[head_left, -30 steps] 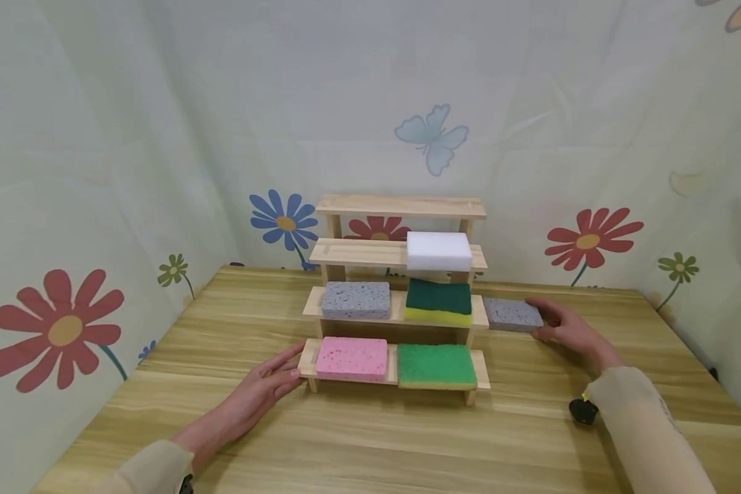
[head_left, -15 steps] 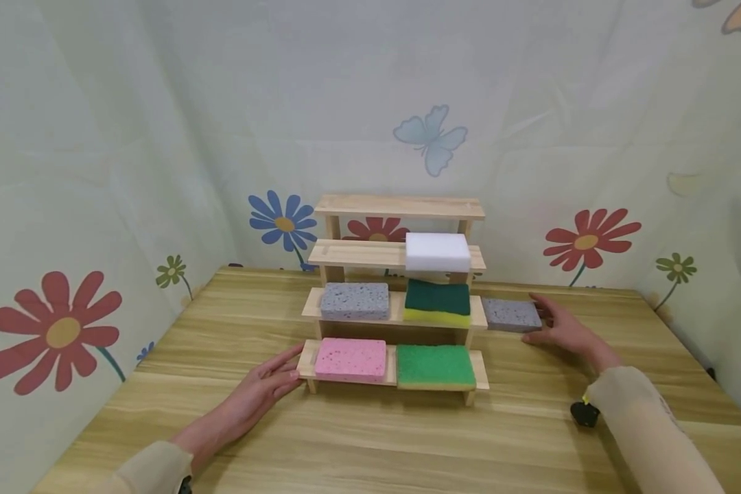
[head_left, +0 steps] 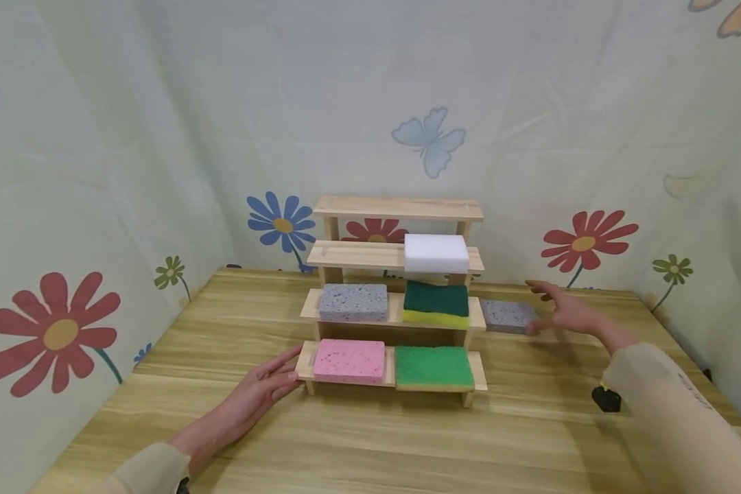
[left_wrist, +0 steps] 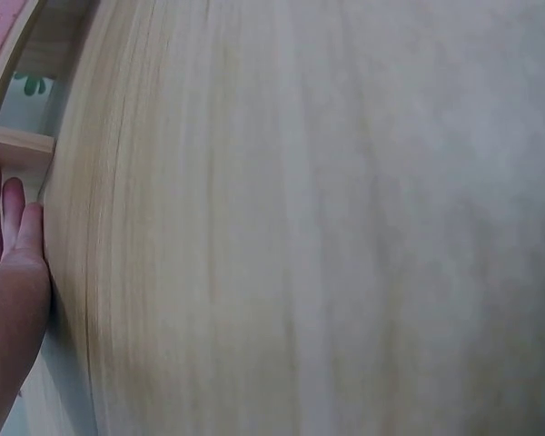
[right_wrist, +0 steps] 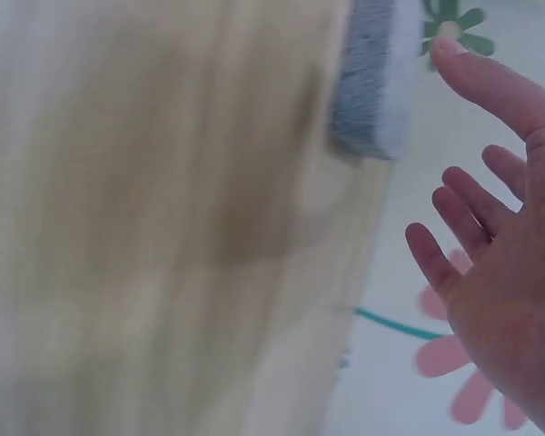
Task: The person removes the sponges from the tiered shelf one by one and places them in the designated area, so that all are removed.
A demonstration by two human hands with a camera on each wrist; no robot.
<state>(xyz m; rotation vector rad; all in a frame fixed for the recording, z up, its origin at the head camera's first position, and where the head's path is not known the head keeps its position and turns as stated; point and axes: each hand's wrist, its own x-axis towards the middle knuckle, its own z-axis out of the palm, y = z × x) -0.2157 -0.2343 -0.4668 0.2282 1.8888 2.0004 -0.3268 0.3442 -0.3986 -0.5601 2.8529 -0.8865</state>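
A four-tier wooden rack point(head_left: 398, 207) stands mid-table. Its lowest tier bears a pink sponge point(head_left: 349, 359) and a green sponge point(head_left: 434, 366). One tier up lie a speckled grey sponge point(head_left: 353, 300) and a dark green and yellow sponge point(head_left: 436, 302); above them, on the right, sits a white sponge point(head_left: 436, 252). My left hand point(head_left: 254, 392) touches the rack's lower left end with its fingers extended. Just off a second grey sponge point(head_left: 508, 315), which lies on the table by the rack's right side, my right hand point(head_left: 571, 315) hovers with spread fingers and holds nothing.
The wooden table point(head_left: 358, 446) meets a hanging cloth point(head_left: 346, 89) printed with flowers and butterflies at the back and sides. A small black object point(head_left: 606, 398) hangs at the right sleeve's cuff.
My right hand has let go of the grey sponge beside the rack, lifting and drawing back to the right. My left hand stays at the rack's end.
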